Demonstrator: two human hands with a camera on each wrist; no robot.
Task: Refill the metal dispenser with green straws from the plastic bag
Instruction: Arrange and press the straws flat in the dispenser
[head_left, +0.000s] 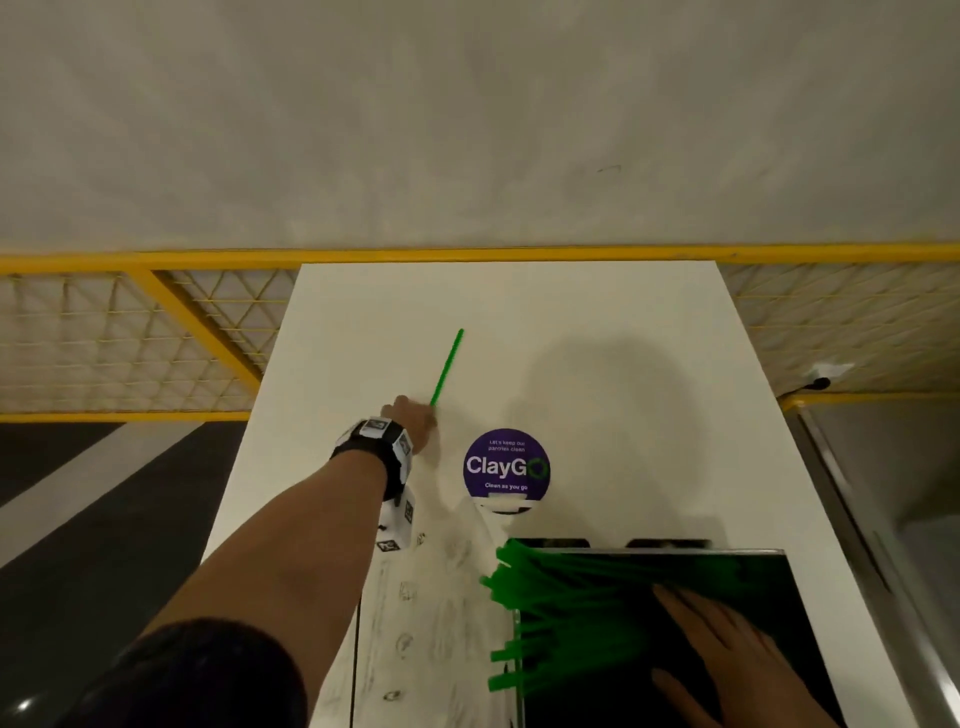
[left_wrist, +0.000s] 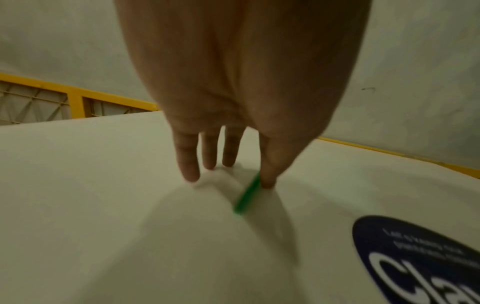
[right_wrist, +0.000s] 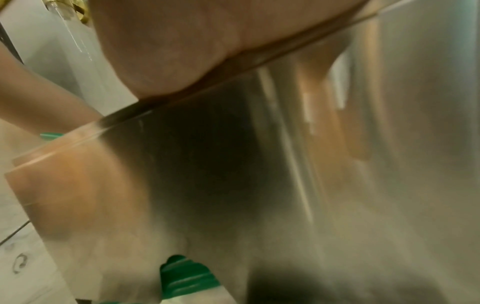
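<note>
One green straw lies alone on the white table, pointing away from me. My left hand reaches out to its near end. In the left wrist view its fingers point straight down onto the table, and one fingertip touches the green straw. The metal dispenser stands at the near right, with a bundle of green straws sticking out over its left side. My right hand lies flat on its shiny top. Straw ends poke out below the palm.
A clear plastic bag lies flat on the table between my left forearm and the dispenser. A round purple sticker sits mid-table. A yellow rail with mesh runs behind the table. The floor drops away on the left.
</note>
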